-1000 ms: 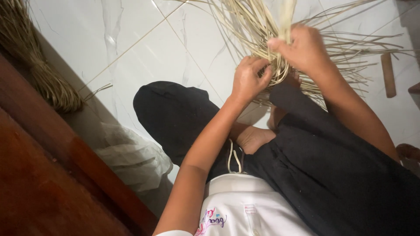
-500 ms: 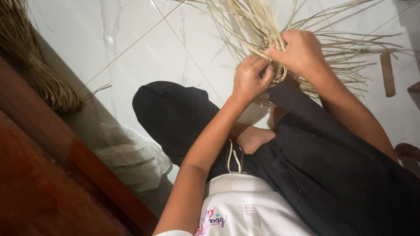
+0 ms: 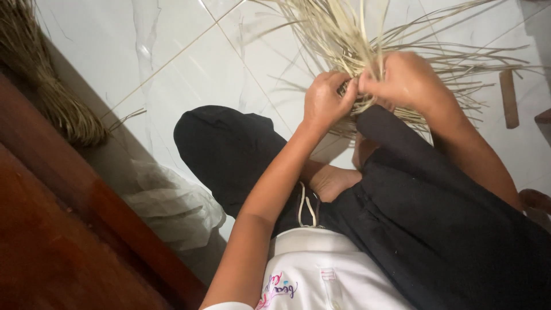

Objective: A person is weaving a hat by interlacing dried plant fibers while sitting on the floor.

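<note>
Straw strands [image 3: 350, 34], pale and dry, fan out in a loose bundle over the white marble-patterned floor tiles [image 3: 189, 63] at the top of the view, their lower ends gathered at the person's raised right knee. Both hands meet at that gathered end. The left hand [image 3: 324, 103] is clenched on a few strands, thumb and fingertips pinched toward the other hand. The right hand [image 3: 407, 80] is closed around the thicker part of the bundle, just beside the left, the two touching or very nearly so at the fingertips; one flat strand rises straight up from between them. Its motion blurs the knuckles a little, so the exact finger placement is hard to tell.

The person sits on the floor in black trousers [image 3: 447, 229] and a white shirt [image 3: 321, 275], with a bare foot [image 3: 333, 181] tucked between the legs. A crumpled translucent plastic bag [image 3: 172, 206] lies on the floor beside the left leg. Dark red-brown wooden furniture [image 3: 63, 229] fills the lower left corner, and another heap of darker dried fibre [image 3: 51, 92] rests against it at upper left. A small brown wooden stick [image 3: 508, 97] lies on the tiles at the right, apart from the bundle.
</note>
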